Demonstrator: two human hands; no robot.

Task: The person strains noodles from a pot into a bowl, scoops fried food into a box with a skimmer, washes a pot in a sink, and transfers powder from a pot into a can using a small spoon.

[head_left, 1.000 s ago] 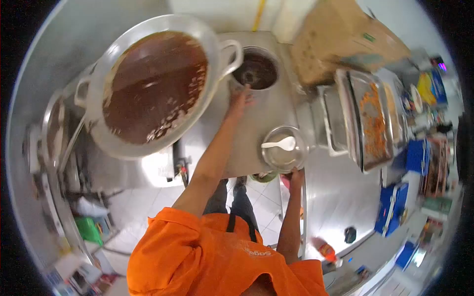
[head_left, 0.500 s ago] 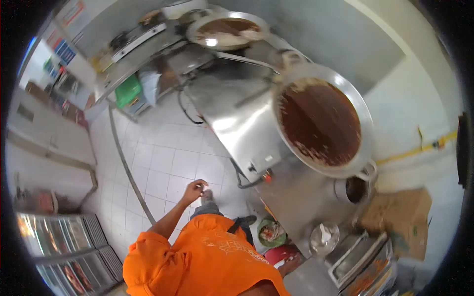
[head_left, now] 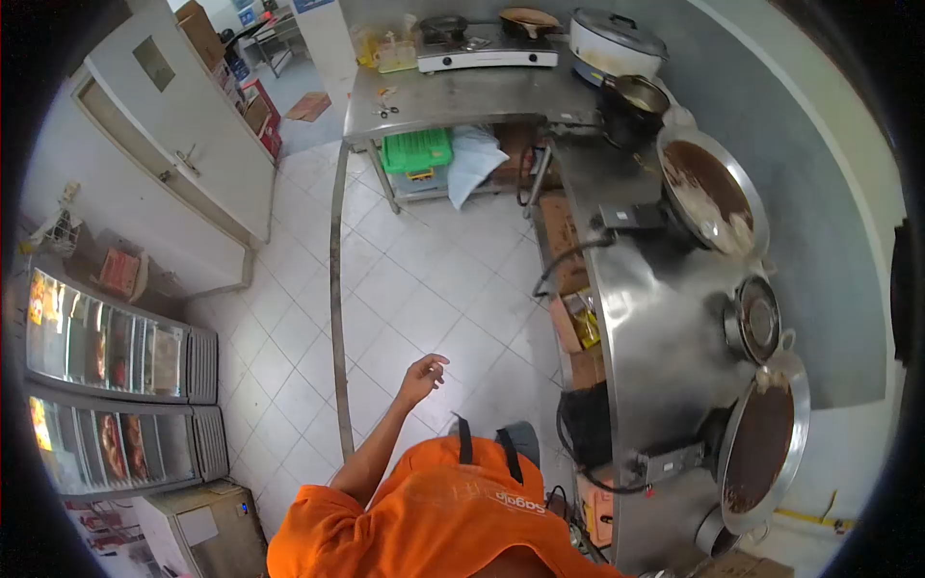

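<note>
My left hand (head_left: 421, 379) hangs in front of my body, above the tiled floor (head_left: 434, 299). Its fingers are loosely bent and apart, and I see nothing in them. The orange shirt (head_left: 453, 525) covers my torso, and my right hand is out of sight. On the right, the steel counter (head_left: 641, 337) carries a large wide pan (head_left: 802, 414) of dark brown liquid. A second wide pan (head_left: 756, 193), farther back, holds brown liquid with a paler patch. Between them stands a smaller metal pot (head_left: 756, 318).
A steel table (head_left: 482, 96) at the back bears a gas stove (head_left: 487, 60) and a white rice cooker (head_left: 617, 46). Under it sits a green-lidded box (head_left: 416, 151). Glass-fronted cabinets (head_left: 120, 347) stand at left, near a white door (head_left: 178, 116). Cardboard boxes (head_left: 568, 328) lie below the counter.
My view has turned left, so the counter and pans now lie along the right side and the doorway shows more fully. My right forearm has dropped out of sight; my left hand stays empty.
</note>
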